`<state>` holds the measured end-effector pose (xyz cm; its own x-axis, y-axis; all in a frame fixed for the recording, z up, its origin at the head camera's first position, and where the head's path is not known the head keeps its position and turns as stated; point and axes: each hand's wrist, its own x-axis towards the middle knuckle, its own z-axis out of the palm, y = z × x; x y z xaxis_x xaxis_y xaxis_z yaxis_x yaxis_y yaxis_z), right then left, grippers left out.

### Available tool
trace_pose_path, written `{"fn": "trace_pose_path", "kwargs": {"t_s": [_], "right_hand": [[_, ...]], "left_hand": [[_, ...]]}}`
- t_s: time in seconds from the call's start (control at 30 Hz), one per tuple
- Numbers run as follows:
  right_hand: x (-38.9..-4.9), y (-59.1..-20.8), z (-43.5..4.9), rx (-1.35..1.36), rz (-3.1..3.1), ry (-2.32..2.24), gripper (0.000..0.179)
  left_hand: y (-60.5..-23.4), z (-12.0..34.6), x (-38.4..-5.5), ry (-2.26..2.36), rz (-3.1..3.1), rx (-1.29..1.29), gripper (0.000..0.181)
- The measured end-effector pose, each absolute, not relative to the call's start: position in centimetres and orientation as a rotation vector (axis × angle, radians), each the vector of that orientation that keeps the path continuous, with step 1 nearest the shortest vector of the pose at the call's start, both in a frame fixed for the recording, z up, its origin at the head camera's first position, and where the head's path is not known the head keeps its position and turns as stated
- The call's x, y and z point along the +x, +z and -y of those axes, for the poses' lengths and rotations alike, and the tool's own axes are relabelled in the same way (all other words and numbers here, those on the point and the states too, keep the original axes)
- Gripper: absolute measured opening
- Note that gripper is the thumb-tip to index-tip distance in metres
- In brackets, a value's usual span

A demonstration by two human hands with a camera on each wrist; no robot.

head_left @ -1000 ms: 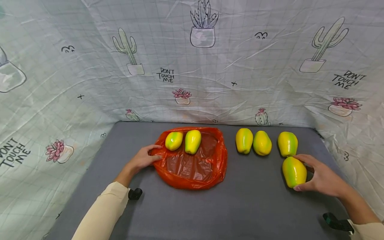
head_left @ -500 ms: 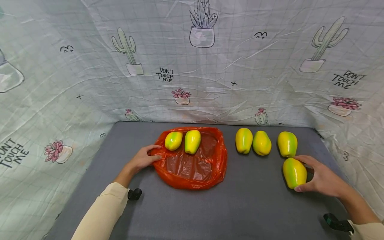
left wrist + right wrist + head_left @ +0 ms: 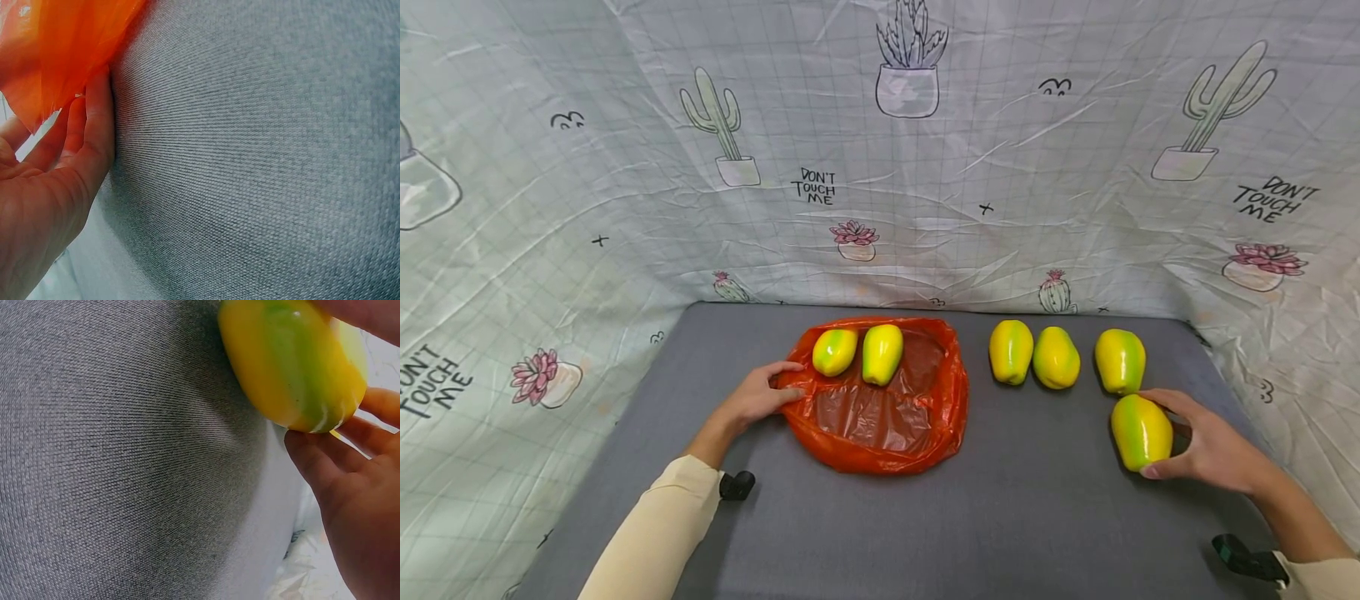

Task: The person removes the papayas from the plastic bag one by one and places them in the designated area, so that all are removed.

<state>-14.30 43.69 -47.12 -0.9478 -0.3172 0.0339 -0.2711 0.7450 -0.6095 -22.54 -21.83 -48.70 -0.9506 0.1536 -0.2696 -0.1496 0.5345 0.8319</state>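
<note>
My left hand (image 3: 763, 393) holds the left edge of a red plastic bag (image 3: 953, 408), thumb and fingers at its rim; in the left wrist view the fingers (image 3: 94, 119) reach beneath the orange-looking film (image 3: 62, 50). Two yellow-green papayas, one at the left (image 3: 835, 352) and one beside it (image 3: 882, 354), lie in the back part of the bag's opening. Far to the right, my right hand (image 3: 1213, 450) grips another glossy papaya (image 3: 1141, 432) between thumb and fingers. The right wrist view shows this papaya (image 3: 294, 362) close over the grey cloth, with a shadow below it.
Right behind the gripped fruit lies another papaya (image 3: 1120, 361). Two more, a slim one (image 3: 1011, 352) and a rounder one (image 3: 1056, 358), lie side by side right of the bag. The grey tabletop (image 3: 970, 533) ends at a cactus-print curtain (image 3: 925, 233).
My right hand and its papaya have shifted very slightly to the right. The left hand, the bag and the other papayas have stayed in place.
</note>
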Motion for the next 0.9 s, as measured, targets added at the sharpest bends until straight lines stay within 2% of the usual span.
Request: {"fn": "trace_pose_path", "kwargs": {"t_s": [0.33, 0.7, 0.9], "right_hand": [[-14.2, -47.1, -43.8, -0.532, -2.874, -0.911, 0.107], [-13.8, -47.3, -43.5, -0.628, -2.908, -1.024, 0.106], [-13.7, -46.3, -42.8, -0.549, -2.932, -1.035, 0.106]], "left_hand": [[-48.9, 21.9, -22.7, 1.408, -2.455, 0.007, 0.058], [-49.2, 22.1, -22.7, 1.443, -2.42, 0.009, 0.058], [-49.0, 22.1, -22.7, 1.433, -2.428, 0.005, 0.059]]}}
